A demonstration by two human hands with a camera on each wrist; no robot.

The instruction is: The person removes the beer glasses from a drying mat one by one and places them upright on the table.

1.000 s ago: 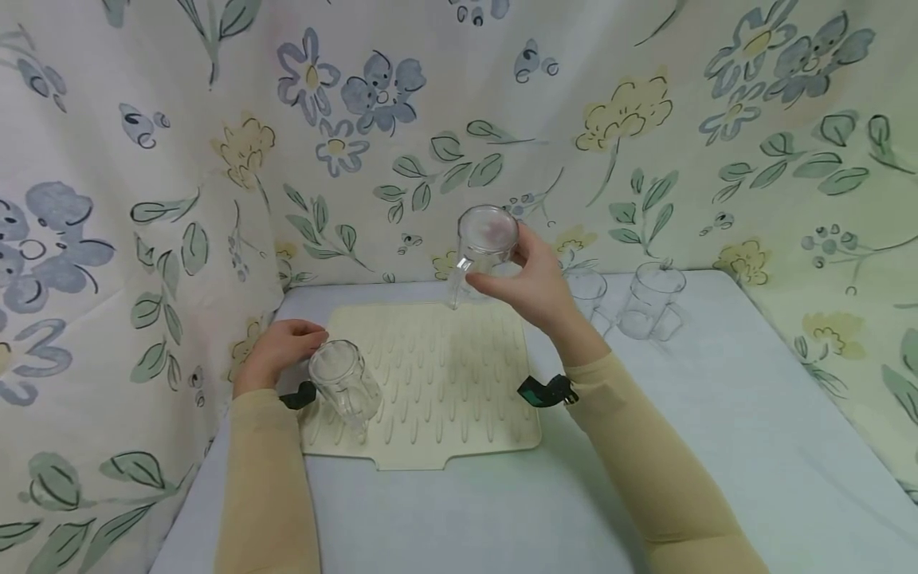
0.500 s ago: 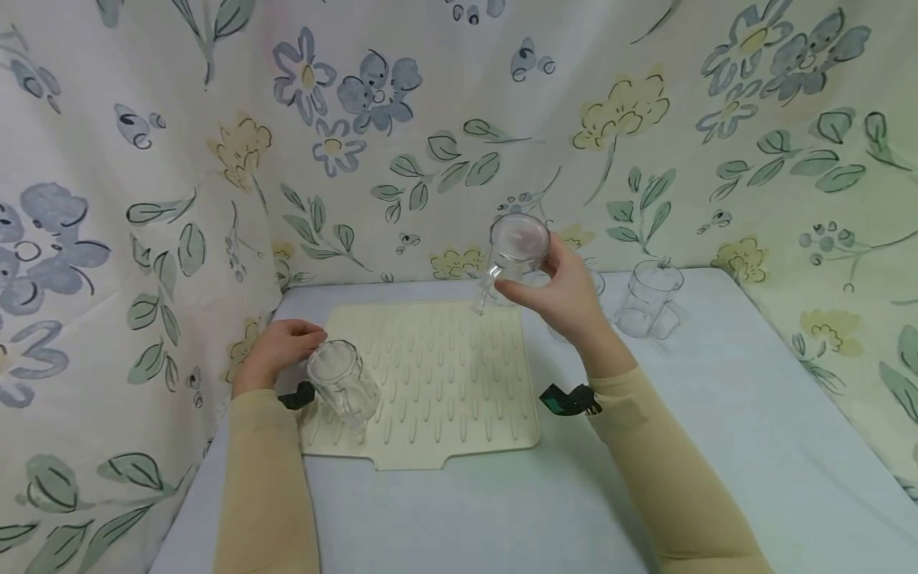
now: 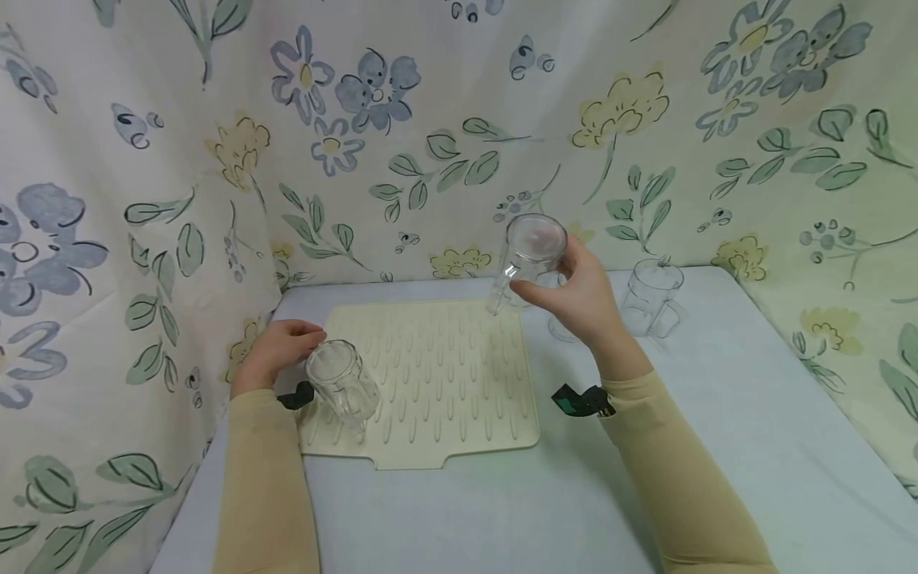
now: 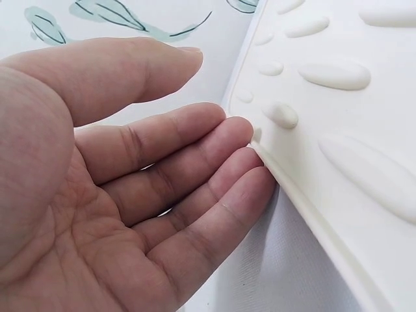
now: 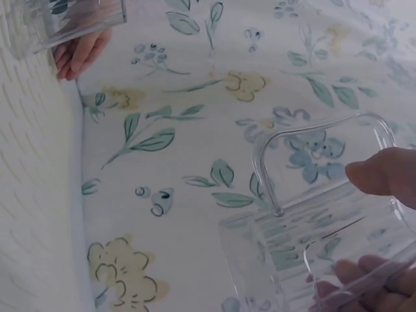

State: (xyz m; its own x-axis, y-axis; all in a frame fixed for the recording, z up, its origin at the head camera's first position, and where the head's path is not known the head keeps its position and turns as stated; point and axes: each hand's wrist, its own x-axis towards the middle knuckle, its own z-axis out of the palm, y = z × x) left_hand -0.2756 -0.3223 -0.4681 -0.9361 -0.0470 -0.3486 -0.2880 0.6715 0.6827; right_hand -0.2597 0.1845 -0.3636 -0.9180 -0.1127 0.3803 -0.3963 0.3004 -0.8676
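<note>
My right hand (image 3: 584,299) grips a clear glass mug (image 3: 531,247) in the air over the back right corner of the cream ridged drying mat (image 3: 430,383). The held mug is tilted, its round base appearing to face up and its handle pointing down-left. In the right wrist view, the thumb (image 5: 387,175) lies by the mug's handle (image 5: 266,156), with other fingers seen through the glass. My left hand (image 3: 276,355) is at the mat's left edge; in the left wrist view its fingertips (image 4: 237,133) touch the rim, thumb apart. Beside it, another glass mug (image 3: 344,383) stands on the mat.
At the back right of the white table (image 3: 717,430) stands a glass mug (image 3: 649,295) with its handle to the right. Another mug (image 3: 562,328) is mostly hidden behind my right hand. Floral cloth (image 3: 459,119) hangs behind and along the left.
My right hand has carried its mug rightward, from above the mat's middle back to its right back corner, now covering one standing mug. The left hand has stayed in place.
</note>
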